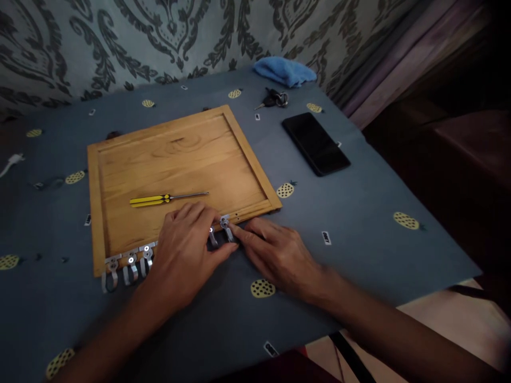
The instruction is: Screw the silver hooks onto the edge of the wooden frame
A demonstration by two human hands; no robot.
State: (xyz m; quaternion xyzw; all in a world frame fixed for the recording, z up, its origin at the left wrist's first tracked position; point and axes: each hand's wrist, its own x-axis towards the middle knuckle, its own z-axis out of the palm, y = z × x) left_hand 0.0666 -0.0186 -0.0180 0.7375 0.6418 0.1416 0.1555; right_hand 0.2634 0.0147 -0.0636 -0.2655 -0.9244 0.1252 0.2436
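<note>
A framed wooden board [171,159] lies on the table, with a metal hook rail [147,249] along its near edge. Several silver double hooks hang from that rail, and screws show on some of them. My left hand [187,255] covers the rail's middle, its thumb and index finger closed around the part near the rightmost hook [225,226]. From the right, my right hand [279,255] reaches the same hook, index fingertip against it and the other fingers curled. A yellow-and-black screwdriver [159,200] rests on the board, beyond my left hand.
A black phone [315,143] lies right of the board, with keys [274,98] and a blue cloth [285,71] farther back. The table [359,213] has a pineapple-print cover. Patterned fabric [159,42] rises behind it. A white object [14,161] is at far left.
</note>
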